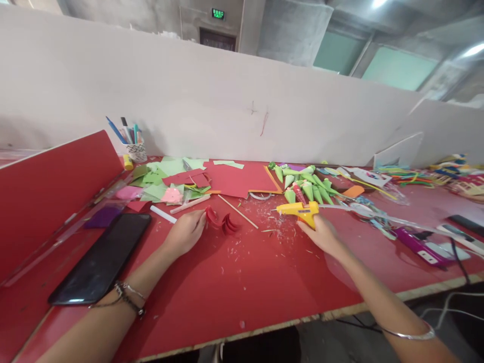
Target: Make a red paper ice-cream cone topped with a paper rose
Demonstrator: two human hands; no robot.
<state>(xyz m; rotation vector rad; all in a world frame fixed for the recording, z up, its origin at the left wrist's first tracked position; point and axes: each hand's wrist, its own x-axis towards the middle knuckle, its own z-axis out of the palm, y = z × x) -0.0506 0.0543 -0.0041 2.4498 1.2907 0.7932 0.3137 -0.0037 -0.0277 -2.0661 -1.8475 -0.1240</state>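
Observation:
My left hand [186,232] pinches the end of a curled red paper strip [212,218] just above the table. The strip's wavy far part [229,225] hangs to the right of my fingers. My right hand [321,233] is wrapped round the handle of a yellow hot glue gun [302,212], whose nozzle points left. A long clear glue stick [336,206] sticks out of the gun's back. Between my hands lies a thin wooden stick [238,212], with pale glue threads and scraps [280,222] near the nozzle.
Several green paper cones [308,189] are piled behind the glue gun. Red paper sheets [238,180] and green scraps [153,176] lie along the back wall. At left are a black phone [104,259] and a pen cup [136,151]; at right, a purple power strip [419,247].

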